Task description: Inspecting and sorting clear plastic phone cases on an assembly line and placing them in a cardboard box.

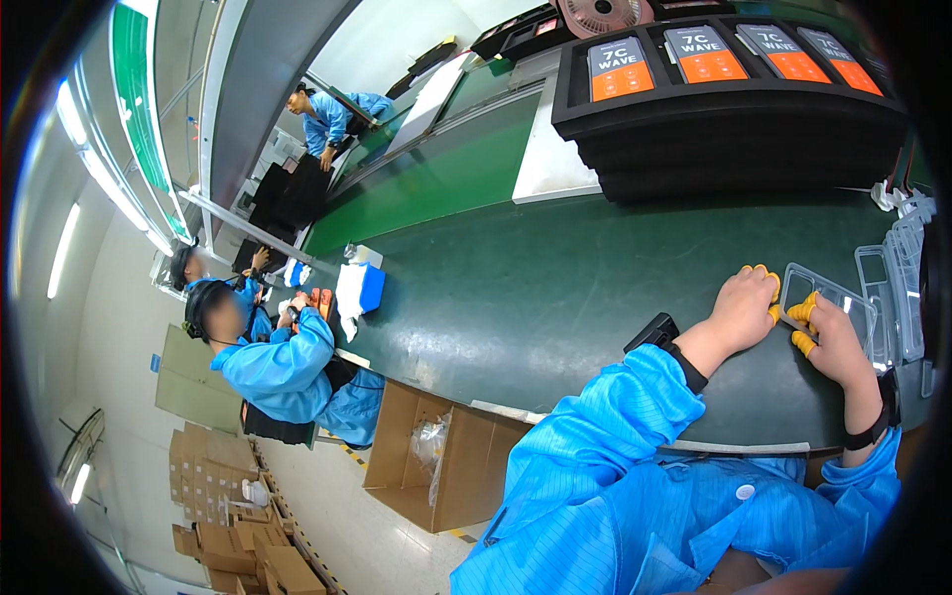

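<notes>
Over the right part of the green bench, a clear plastic tray (839, 290) is tilted between my two hands. My left hand (739, 309) has its fingers curled at the tray's left edge; yellow finger cots cover the tips. Lower down, my right hand (841, 347) pinches the near left corner of the tray, also with yellow finger cots on its thumb and fingers. More clear plastic trays (904, 288) stand nested in a stack beside my right hand, at the far right.
A tall stack of black trays (714, 149) holding grey-and-orange boxes stands beyond my hands. The green bench (496, 307) stretches left to a blue box (371, 289) with white cloths. Co-workers in blue (283, 362) sit along it. An open cardboard box (466, 466) stands below its edge.
</notes>
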{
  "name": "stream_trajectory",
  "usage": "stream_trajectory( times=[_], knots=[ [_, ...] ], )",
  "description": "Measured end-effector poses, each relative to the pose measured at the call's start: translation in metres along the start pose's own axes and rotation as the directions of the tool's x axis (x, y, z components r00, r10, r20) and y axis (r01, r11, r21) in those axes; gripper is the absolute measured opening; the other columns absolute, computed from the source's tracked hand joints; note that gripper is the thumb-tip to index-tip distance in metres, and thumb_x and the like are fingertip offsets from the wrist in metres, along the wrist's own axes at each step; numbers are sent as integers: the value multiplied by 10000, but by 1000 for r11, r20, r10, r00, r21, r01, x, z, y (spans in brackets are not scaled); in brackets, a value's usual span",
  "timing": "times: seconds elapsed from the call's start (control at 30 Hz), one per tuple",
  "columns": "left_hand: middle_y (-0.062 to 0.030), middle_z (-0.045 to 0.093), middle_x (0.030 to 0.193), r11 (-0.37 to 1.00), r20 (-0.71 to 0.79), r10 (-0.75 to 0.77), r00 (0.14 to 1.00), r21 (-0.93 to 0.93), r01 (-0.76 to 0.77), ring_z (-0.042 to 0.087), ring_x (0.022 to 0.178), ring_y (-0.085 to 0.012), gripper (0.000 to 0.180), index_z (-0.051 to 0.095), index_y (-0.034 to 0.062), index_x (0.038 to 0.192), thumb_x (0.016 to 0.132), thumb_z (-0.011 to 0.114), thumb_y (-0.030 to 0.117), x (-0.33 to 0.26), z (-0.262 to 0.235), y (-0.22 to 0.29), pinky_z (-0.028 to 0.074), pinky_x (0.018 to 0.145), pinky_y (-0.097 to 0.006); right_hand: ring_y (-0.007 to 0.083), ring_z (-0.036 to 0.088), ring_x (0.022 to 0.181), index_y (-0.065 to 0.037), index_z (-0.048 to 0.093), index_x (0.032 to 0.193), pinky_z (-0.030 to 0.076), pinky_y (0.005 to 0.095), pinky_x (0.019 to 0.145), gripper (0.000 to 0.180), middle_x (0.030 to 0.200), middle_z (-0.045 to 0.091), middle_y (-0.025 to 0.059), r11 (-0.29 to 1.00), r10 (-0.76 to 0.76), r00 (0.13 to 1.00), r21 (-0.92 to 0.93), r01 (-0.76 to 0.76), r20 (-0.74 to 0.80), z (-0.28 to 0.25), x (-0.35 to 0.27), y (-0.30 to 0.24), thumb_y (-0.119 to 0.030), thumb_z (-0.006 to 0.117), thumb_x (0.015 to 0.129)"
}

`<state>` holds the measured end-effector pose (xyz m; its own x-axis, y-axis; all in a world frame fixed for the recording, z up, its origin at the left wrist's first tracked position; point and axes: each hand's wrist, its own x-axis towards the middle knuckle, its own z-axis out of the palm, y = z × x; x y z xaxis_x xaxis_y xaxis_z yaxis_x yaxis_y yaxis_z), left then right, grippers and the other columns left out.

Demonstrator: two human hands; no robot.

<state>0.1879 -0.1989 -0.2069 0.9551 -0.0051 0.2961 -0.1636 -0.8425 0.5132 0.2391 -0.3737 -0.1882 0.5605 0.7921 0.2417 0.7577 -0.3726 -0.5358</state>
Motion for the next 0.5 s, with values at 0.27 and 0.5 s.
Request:
stream_trajectory(
  times=[0.27,0.5],
  knots=[
    [-141,521,823,1000,1,3,1000,-13,-3,491,838,-298,176,519,11,750,585,575,38,1,0,1,414,735,-374,315,498,738,-6,565,847,418,359,649,253,785,487,140,1000,-4,1000,-9,3,-7,-1,-1,-1,-11,635,604],
    [-140,521,822,1000,-14,9,1000,9,-9,495,828,-297,178,520,11,751,586,579,42,0,1,-1,416,729,-370,318,496,752,-11,563,861,417,363,666,261,788,488,145,1000,16,1000,19,-16,18,-1,1,-1,-26,636,611]
  ],
)
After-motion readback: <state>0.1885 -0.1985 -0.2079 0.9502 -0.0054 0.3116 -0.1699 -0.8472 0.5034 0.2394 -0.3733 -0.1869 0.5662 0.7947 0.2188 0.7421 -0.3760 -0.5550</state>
